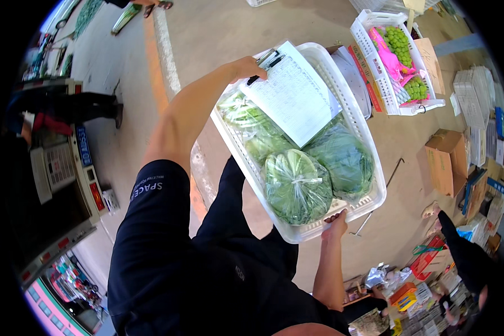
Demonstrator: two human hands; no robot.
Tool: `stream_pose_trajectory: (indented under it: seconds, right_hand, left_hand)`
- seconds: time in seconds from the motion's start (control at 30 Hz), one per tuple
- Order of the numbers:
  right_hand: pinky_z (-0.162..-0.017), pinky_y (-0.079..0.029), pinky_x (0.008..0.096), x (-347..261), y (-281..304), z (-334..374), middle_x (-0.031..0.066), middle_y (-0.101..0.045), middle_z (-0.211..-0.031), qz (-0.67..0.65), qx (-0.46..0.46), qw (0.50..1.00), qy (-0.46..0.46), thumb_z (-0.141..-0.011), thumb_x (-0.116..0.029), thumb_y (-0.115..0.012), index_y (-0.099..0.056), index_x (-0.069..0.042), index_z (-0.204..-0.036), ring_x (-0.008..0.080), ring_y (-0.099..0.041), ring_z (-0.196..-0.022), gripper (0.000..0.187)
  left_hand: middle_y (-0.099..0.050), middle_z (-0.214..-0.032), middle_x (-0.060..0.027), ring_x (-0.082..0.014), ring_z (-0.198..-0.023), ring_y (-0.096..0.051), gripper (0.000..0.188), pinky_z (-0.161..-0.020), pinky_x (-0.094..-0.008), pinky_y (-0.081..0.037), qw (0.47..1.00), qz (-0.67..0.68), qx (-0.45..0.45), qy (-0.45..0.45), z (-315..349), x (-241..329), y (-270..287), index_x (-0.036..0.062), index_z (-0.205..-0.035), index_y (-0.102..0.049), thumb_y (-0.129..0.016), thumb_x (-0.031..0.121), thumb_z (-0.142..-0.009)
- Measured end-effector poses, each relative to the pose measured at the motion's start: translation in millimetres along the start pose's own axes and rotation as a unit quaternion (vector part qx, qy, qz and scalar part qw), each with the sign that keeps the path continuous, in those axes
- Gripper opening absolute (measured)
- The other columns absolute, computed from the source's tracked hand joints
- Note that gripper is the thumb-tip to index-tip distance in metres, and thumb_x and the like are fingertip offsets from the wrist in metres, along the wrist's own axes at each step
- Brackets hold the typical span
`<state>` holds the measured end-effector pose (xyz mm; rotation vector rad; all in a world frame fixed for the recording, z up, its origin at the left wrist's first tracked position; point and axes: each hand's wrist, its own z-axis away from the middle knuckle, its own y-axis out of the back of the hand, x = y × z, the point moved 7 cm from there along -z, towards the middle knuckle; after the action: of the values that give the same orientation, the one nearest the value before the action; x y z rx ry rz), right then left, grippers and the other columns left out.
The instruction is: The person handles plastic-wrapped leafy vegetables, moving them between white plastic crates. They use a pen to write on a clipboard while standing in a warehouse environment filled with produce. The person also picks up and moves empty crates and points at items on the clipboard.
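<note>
In front of me a white plastic basket (379,185) is held tilted, with bagged leafy green vegetables (299,185) inside. A clipboard with a written sheet (297,92) lies over the vegetables at the basket's far end. My left hand (248,68) is closed at the clip end of that board, a black pen (254,79) beside its fingers; whether it also grips the basket's rim is hidden. My right hand (336,224) is closed round the near rim of the basket. Clear bags wrap a round bundle and a darker green bunch (344,159).
To the right stands a white crate (378,67) of green grapes, near an open cardboard box (447,162) and stacked crates. A thin hooked metal rod (378,201) is beyond the basket. An open vehicle (61,162) stands left, with a person beside it; another person is at the lower right.
</note>
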<state>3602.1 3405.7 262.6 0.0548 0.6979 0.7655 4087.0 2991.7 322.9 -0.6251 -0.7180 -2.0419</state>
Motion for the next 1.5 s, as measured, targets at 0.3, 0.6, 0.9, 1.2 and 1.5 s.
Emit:
stream_pose_trajectory:
  seconds: [0.3, 0.6, 0.9, 1.2, 1.5]
  right_hand:
    - [-0.049, -0.042, 0.0302, 12.4, -88.6, 28.4, -0.001, -0.048, -0.069, -0.033, -0.011, 0.999, -0.013, -0.102, -0.042, -0.053, -0.054, -0.008, -0.082, 0.0121, -0.045, -0.056, 0.039]
    - [-0.058, -0.046, 0.0329, 11.3, -95.1, 55.5, -0.0035, -0.041, -0.065, 0.071, 0.031, 0.997, 0.01, -0.104, -0.046, -0.046, -0.046, -0.015, -0.078, 0.0132, -0.041, -0.054, 0.04]
    - [-0.067, -0.044, 0.0372, -8.6, -72.5, 26.0, -0.0016, -0.045, -0.061, 0.187, 0.071, 0.98, 0.024, -0.102, -0.05, -0.046, -0.044, -0.014, -0.069, 0.0169, -0.043, -0.06, 0.049]
    - [-0.065, -0.04, 0.033, -3.3, -60.8, 38.3, -0.0016, -0.045, -0.062, 0.229, 0.125, 0.965, -0.005, -0.099, -0.051, -0.053, -0.043, -0.014, -0.067, 0.0157, -0.042, -0.06, 0.051]
    - [-0.056, -0.038, 0.0317, 1.5, -59.1, 44.2, -0.0007, -0.044, -0.063, 0.213, 0.156, 0.964, -0.014, -0.098, -0.047, -0.058, -0.046, -0.011, -0.071, 0.0146, -0.042, -0.059, 0.047]
  left_hand:
    - [-0.068, -0.092, -0.0123, -0.0228, -0.088, -0.059, 0.039, -0.08, -0.0393, -0.046, 0.995, -0.071, 0.019, -0.064, -61.9, 14.0, 86.7, -0.0025, -0.096, -0.072, -0.079, 0.025, -0.069]
    - [-0.068, -0.113, -0.0153, -0.0301, -0.106, -0.06, 0.05, -0.094, -0.0472, -0.043, 0.993, 0.006, -0.09, -0.071, -62.8, -47.0, 111.3, 0.0007, -0.11, -0.07, -0.08, 0.031, -0.071]
    - [-0.072, -0.08, -0.0116, -0.0269, -0.075, -0.068, 0.033, -0.067, -0.0423, -0.053, 0.986, -0.046, 0.029, -0.157, -31.0, -26.0, 89.1, 0.0054, -0.083, -0.075, -0.078, 0.033, -0.066]
    - [-0.073, -0.099, -0.0151, -0.0308, -0.096, -0.069, 0.035, -0.084, -0.0447, -0.049, 0.988, -0.072, 0.077, -0.111, 9.3, -21.7, 94.8, 0.0074, -0.097, -0.075, -0.074, 0.027, -0.068]
    - [-0.073, -0.097, -0.0139, -0.031, -0.095, -0.069, 0.031, -0.085, -0.0442, -0.05, 0.991, -0.068, 0.046, -0.108, -2.3, -18.2, 101.3, 0.0088, -0.094, -0.076, -0.073, 0.028, -0.069]
